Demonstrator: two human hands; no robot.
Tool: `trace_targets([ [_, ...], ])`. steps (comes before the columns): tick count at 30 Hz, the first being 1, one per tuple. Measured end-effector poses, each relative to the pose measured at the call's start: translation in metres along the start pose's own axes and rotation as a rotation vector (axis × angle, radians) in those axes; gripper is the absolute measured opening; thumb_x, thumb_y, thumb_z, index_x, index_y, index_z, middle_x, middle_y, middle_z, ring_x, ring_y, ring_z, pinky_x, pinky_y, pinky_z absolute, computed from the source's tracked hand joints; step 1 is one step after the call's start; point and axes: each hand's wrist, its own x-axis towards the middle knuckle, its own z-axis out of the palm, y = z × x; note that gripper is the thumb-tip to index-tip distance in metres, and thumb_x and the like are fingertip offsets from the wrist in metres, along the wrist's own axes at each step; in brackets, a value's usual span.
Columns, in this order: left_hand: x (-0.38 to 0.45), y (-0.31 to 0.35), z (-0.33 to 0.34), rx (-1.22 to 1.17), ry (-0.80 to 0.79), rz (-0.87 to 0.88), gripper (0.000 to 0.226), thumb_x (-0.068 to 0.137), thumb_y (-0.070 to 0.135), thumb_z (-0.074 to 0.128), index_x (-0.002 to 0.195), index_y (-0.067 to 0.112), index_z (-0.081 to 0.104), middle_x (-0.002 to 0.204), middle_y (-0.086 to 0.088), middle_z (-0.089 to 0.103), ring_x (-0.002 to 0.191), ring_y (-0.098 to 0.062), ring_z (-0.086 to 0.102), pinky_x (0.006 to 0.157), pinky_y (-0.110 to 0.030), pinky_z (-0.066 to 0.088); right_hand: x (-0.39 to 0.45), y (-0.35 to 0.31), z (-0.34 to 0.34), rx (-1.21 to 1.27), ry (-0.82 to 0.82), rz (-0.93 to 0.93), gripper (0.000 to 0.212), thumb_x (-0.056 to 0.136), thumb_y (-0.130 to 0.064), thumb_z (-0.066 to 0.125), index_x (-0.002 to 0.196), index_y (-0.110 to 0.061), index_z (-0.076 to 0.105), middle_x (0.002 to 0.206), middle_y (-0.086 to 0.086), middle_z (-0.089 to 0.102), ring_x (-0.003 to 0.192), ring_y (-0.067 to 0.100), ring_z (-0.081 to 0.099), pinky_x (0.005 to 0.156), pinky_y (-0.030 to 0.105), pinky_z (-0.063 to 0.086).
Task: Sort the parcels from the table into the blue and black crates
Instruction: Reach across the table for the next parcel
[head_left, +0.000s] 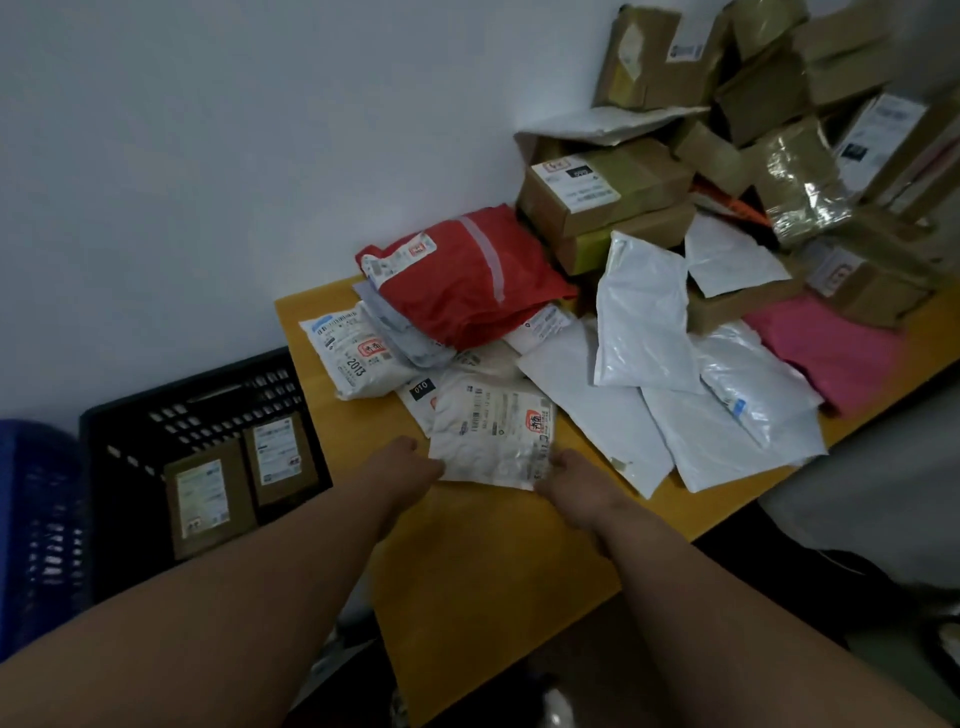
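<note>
A small white mailer bag (491, 431) with a barcode label and a red stamp lies at the near edge of the parcel pile on the yellow table (483, 561). My left hand (408, 462) grips its left corner and my right hand (579, 480) grips its right corner. The black crate (156, 415) stands on the floor left of the table, with two brown cardboard boxes (210, 499) inside. The blue crate (36, 519) stands at the far left, partly cut off; I cannot see what it holds.
A red bag (467, 280), several white bags (639, 322), a pink bag (831, 348) and stacked cardboard boxes (602, 187) fill the table's far and right part against the white wall. A grey surface (872, 493) lies beyond the table's right edge.
</note>
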Motion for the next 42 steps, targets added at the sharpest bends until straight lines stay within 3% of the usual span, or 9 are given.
trace_targets([
  [5, 0.015, 0.012, 0.025, -0.129, 0.024, -0.088, 0.059, 0.094, 0.025, 0.058, 0.147, 0.012, 0.034, 0.139, -0.013, 0.046, 0.112, -0.027, 0.050, 0.083, -0.035, 0.044, 0.039, -0.002, -0.006, 0.142, -0.138, 0.055, 0.040, 0.089, -0.008, 0.054, 0.128, -0.019, 0.059, 0.126, 0.004, 0.063, 0.111, 0.023, 0.058, 0.101, 0.044, 0.048],
  [10, 0.018, 0.016, 0.042, -0.261, 0.088, -0.197, 0.048, 0.092, 0.031, 0.061, 0.134, 0.009, 0.052, 0.128, -0.013, 0.058, 0.111, -0.032, 0.056, 0.101, -0.047, 0.046, 0.052, 0.002, -0.013, 0.236, -0.360, 0.107, 0.021, 0.087, -0.011, 0.058, 0.092, -0.028, 0.071, 0.102, -0.009, 0.068, 0.096, 0.014, 0.060, 0.074, 0.031, 0.047],
  [14, 0.015, 0.019, 0.050, -0.518, 0.133, -0.228, 0.047, 0.091, 0.023, 0.064, 0.136, 0.016, 0.051, 0.120, -0.008, 0.062, 0.086, -0.017, 0.056, 0.079, -0.034, 0.045, 0.057, 0.005, -0.021, 0.263, -0.492, 0.122, 0.020, 0.092, -0.012, 0.055, 0.099, -0.025, 0.067, 0.090, -0.003, 0.062, 0.080, 0.012, 0.053, 0.066, 0.027, 0.040],
  [18, 0.014, 0.020, 0.062, -0.734, 0.207, -0.263, 0.049, 0.092, 0.008, 0.061, 0.135, 0.018, 0.041, 0.121, -0.014, 0.061, 0.097, -0.032, 0.063, 0.084, -0.048, 0.055, 0.056, 0.008, -0.022, 0.283, -0.609, 0.152, 0.023, 0.096, -0.011, 0.051, 0.106, -0.027, 0.064, 0.094, -0.003, 0.060, 0.078, 0.011, 0.049, 0.066, 0.028, 0.038],
  [21, 0.011, 0.019, 0.066, -0.892, 0.284, -0.261, 0.046, 0.089, -0.006, 0.057, 0.125, 0.019, 0.041, 0.116, -0.017, 0.059, 0.093, -0.038, 0.065, 0.077, -0.054, 0.057, 0.054, 0.006, -0.026, 0.217, -0.572, 0.123, 0.024, 0.093, -0.011, 0.057, 0.113, -0.025, 0.063, 0.103, 0.004, 0.062, 0.089, 0.017, 0.055, 0.068, 0.029, 0.043],
  [27, -0.008, 0.003, 0.046, -0.915, 0.301, -0.161, 0.052, 0.087, -0.008, 0.061, 0.120, 0.030, 0.047, 0.108, -0.011, 0.063, 0.083, -0.032, 0.069, 0.053, -0.035, 0.058, 0.066, -0.009, -0.036, 0.099, -0.049, -0.092, 0.038, 0.086, -0.021, 0.065, 0.121, -0.017, 0.050, 0.121, 0.007, 0.056, 0.102, 0.024, 0.056, 0.089, 0.039, 0.049],
  [32, -0.032, -0.023, 0.015, -0.923, 0.262, -0.096, 0.071, 0.082, -0.007, 0.065, 0.136, 0.033, 0.043, 0.101, -0.005, 0.073, 0.083, -0.025, 0.071, 0.046, -0.026, 0.050, 0.056, -0.030, -0.015, 0.113, -0.275, -0.095, 0.046, 0.085, -0.037, 0.069, 0.125, -0.027, 0.048, 0.132, 0.003, 0.051, 0.098, 0.016, 0.055, 0.078, 0.033, 0.047],
  [39, -0.078, -0.089, -0.029, -0.933, 0.255, -0.031, 0.046, 0.085, -0.005, 0.063, 0.120, 0.026, 0.060, 0.100, -0.004, 0.075, 0.097, -0.030, 0.070, 0.090, -0.049, 0.054, 0.019, -0.044, 0.035, 0.083, -0.462, -0.063, 0.026, 0.088, -0.026, 0.069, 0.111, -0.016, 0.064, 0.101, 0.004, 0.074, 0.080, 0.016, 0.066, 0.061, 0.025, 0.045],
  [42, -0.103, -0.128, -0.051, -1.003, 0.289, -0.008, 0.045, 0.087, -0.006, 0.058, 0.110, 0.033, 0.063, 0.091, 0.000, 0.076, 0.078, -0.022, 0.074, 0.060, -0.036, 0.058, -0.009, -0.056, 0.075, 0.094, -0.507, -0.101, 0.020, 0.090, -0.018, 0.067, 0.109, -0.013, 0.061, 0.100, 0.006, 0.074, 0.089, 0.022, 0.072, 0.070, 0.034, 0.057],
])
